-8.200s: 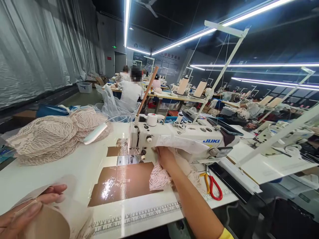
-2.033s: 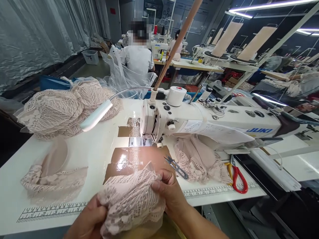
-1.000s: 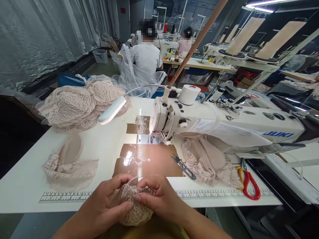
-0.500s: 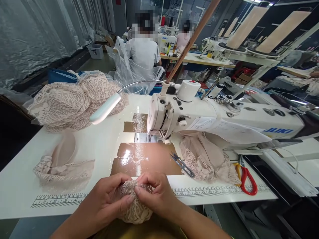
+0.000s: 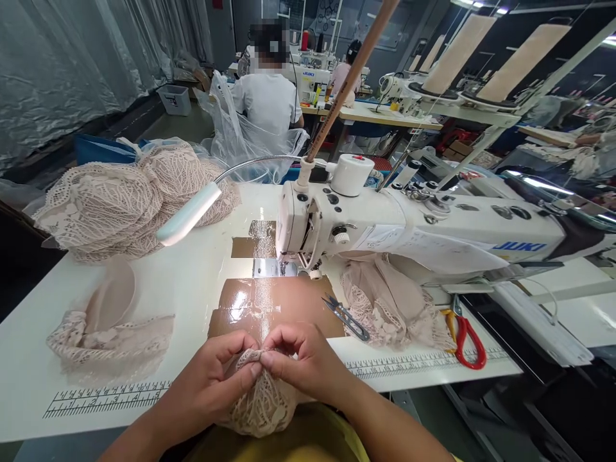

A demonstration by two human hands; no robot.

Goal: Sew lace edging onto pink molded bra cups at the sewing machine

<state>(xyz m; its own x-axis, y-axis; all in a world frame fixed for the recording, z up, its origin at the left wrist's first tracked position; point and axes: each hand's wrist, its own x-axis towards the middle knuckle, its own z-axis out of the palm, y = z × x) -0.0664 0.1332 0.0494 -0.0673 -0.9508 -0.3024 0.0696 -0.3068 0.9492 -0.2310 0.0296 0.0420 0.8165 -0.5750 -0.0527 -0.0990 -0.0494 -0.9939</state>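
Note:
Between my hands, a beige lace bra cup (image 5: 262, 407) hangs over the table's front edge. My left hand (image 5: 219, 375) pinches its upper edge between thumb and index finger. From the other side my right hand (image 5: 301, 362) grips the same edge, the two thumbs nearly touching. The lower part bulges down in front of my lap. Behind my hands lies brown tape (image 5: 269, 305) on the table. The white sewing machine (image 5: 356, 218) stands beyond, its needle area above a metal plate (image 5: 269, 267).
Thread snips (image 5: 346, 316) lie by a beige lace piece (image 5: 394, 305), with red-handled scissors (image 5: 469, 343) at right. Another lace piece with a cup (image 5: 110, 327) lies left, below a lace pile (image 5: 125, 199). A lamp (image 5: 190, 215) hangs over the table. Co-workers (image 5: 267, 96) sit behind.
My fingertips have drawn closer together along the lace edge, and the cup hangs lower and more stretched. The whole view has shifted slightly, with the table things appearing further left.

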